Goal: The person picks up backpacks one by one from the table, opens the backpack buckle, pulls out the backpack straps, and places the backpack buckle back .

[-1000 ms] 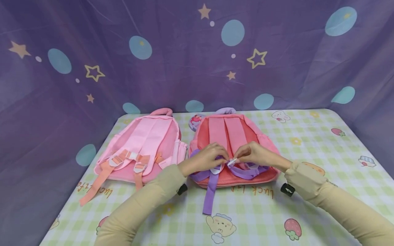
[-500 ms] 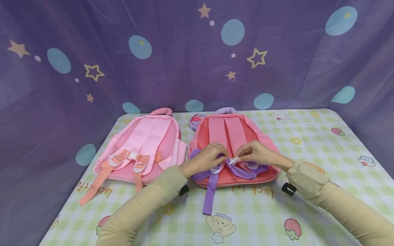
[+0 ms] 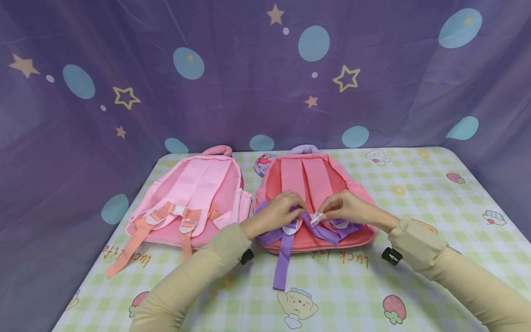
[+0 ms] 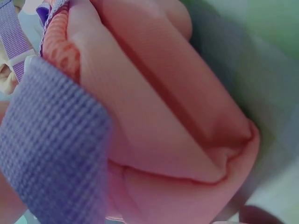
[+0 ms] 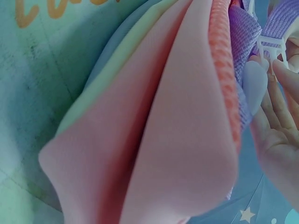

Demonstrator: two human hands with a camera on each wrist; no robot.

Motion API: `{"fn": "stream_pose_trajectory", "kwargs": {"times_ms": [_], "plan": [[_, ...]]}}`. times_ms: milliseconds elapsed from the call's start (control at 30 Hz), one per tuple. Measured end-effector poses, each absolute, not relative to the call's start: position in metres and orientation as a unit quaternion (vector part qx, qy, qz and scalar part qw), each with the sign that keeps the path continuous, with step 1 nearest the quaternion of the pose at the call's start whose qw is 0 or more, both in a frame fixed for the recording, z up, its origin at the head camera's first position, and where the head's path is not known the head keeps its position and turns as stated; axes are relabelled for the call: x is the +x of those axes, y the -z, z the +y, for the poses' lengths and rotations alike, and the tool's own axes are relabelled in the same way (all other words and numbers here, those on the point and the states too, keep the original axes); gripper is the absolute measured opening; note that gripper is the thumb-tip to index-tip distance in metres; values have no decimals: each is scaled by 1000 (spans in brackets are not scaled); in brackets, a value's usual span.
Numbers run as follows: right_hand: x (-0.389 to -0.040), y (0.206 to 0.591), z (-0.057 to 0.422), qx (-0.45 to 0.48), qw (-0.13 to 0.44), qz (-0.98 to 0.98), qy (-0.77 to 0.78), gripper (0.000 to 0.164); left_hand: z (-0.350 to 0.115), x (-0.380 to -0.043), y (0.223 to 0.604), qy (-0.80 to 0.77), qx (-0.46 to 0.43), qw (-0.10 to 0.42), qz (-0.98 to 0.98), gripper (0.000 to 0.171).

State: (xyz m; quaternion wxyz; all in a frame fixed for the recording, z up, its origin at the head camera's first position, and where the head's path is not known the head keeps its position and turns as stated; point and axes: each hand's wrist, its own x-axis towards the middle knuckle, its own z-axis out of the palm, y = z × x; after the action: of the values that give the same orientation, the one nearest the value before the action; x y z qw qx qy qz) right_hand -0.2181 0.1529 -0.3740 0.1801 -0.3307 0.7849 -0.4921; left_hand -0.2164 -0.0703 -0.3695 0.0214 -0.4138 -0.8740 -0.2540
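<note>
"Pinching what, exactly, were those two hands?"

"The right hand had thumb and fingers clamped on a small white plastic buckle. The left hand had its fingers curled on a flat purple webbing strap just beside it."

"And which bag was it?"

"The coral-red fabric backpack with a mesh back. It lay straps upward on the green-and-white checked surface, near the pale pink fabric backpack."

"How much was done?"

"On the pale pink one, a white plastic clip bridged two short orange webbing straps, so I judged that one fastened. On the coral one, the right wrist view seemed to show bare white prongs; I took the buckle as not yet joined, though fingers hid much of it."

"Any writing?"

"Orange lettering on the surface: 'luck', and part of 'life', cut off by the bags. I could read no brand or label on either backpack; the print on the round lilac-edged charm was too small."
</note>
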Motion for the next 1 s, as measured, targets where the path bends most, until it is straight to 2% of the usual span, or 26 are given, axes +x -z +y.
{"fn": "stream_pose_trajectory", "kwargs": {"times_ms": [333, 1000], "plan": [[-216, 372, 154, -331, 184, 790, 483, 12, -74, -217, 370, 264, -405, 22, -875, 9], [-215, 374, 158, -335, 200, 786, 481, 11, -81, -217, 372, 277, -414, 59, -865, 12]]}}
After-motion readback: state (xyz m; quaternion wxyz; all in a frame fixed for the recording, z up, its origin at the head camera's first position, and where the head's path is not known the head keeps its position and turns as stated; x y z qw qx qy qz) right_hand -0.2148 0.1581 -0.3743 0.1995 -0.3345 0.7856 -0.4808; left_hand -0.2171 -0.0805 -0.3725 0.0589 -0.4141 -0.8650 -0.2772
